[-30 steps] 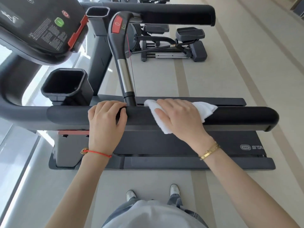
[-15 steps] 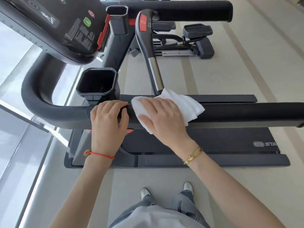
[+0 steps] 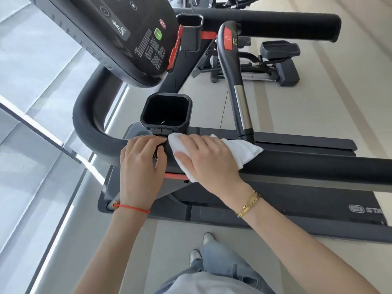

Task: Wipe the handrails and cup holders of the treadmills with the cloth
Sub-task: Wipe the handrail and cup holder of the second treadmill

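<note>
Mid-frame: right hand (image 3: 209, 160) pressing cloth (image 3: 239, 150) flat-fingered on handrail (image 3: 307, 166); left hand (image 3: 141, 164) curled around rail. Cup holder (image 3: 166, 111) seemingly unwiped.

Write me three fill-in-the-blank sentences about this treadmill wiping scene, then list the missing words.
1. The right hand presses a cloth of the colour ____ onto the near handrail.
2. The left hand wears a bracelet of the colour ____.
3. The cup holder just beyond the hands holds ____ cups.

Missing words: white; red; no
</note>
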The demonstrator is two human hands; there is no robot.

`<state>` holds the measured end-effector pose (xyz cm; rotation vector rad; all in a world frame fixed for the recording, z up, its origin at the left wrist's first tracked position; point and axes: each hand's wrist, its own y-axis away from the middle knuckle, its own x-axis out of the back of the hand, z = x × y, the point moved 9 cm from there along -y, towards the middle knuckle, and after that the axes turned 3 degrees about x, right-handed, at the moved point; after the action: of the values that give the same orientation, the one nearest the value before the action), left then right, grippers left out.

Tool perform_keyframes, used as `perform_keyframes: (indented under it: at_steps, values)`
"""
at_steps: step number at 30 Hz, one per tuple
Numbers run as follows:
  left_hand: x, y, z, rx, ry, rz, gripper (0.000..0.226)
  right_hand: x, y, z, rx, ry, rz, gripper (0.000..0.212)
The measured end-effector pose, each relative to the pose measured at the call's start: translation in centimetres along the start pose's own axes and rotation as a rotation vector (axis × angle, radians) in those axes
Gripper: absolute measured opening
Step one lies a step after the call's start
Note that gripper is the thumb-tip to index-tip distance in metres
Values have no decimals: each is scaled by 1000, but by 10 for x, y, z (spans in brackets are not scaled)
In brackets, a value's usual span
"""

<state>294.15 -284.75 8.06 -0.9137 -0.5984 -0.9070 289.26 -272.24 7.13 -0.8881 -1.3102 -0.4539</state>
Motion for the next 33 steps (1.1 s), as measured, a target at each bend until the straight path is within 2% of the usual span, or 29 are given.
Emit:
perform_keyframes:
  at_steps: [9, 16, 19, 23, 27, 31, 33]
  values:
    - [7, -24, -13, 68, 36, 119, 14, 0, -15, -12, 77, -18, -20, 56]
    - [13, -50, -23, 111, 29, 146, 16, 2, -14, 10, 97, -115, -162, 61]
    - [15, -67, -29, 106, 9, 109, 18, 2, -15, 35, -45, -170, -204, 55]
    - [15, -93, -41, 73, 26, 32, 19, -12, -34, 73, -343, -475, -274, 39]
    - [10, -113, -51, 43, 90, -66, 23, -3, -53, 110, -603, -633, -105, 48]
    - [-5, -126, -60, 23, 100, -171, 29, 2, -76, 117, -654, -530, 23, 48]
    - [-14, -131, -63, 8, 129, -229, 35, -11, -88, 104, -630, -575, -16, 44]
